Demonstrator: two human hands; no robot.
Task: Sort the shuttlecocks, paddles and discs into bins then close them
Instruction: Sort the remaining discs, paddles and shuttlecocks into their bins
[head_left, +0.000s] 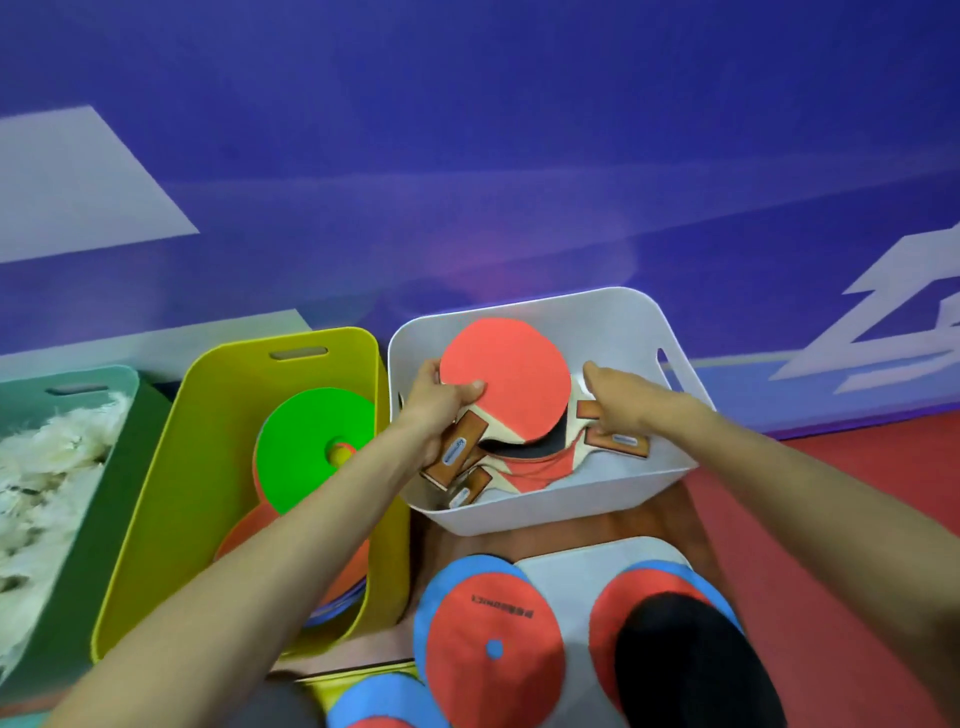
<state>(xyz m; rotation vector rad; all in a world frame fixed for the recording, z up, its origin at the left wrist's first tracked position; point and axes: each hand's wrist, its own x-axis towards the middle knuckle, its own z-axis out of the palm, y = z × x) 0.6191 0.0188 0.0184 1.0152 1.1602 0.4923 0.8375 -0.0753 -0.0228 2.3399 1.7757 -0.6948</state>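
A white bin (613, 499) holds several table-tennis paddles. My left hand (441, 410) grips the top red paddle (506, 379) at its neck, thumb on the red face. My right hand (621, 400) reaches into the same bin and holds the wooden handle of another paddle (618, 442). A yellow bin (156, 519) to the left holds a green disc (306, 441) and orange discs. A green bin (98, 499) at far left is full of white shuttlecocks (47, 467). Red-and-blue discs (493, 634) lie near me.
A white lid (576, 566) lies on the floor under the near discs. A yellow lid edge (358, 675) shows beside them. A dark shape (685, 665) covers part of the right disc. A blue wall rises right behind the bins; red floor spreads to the right.
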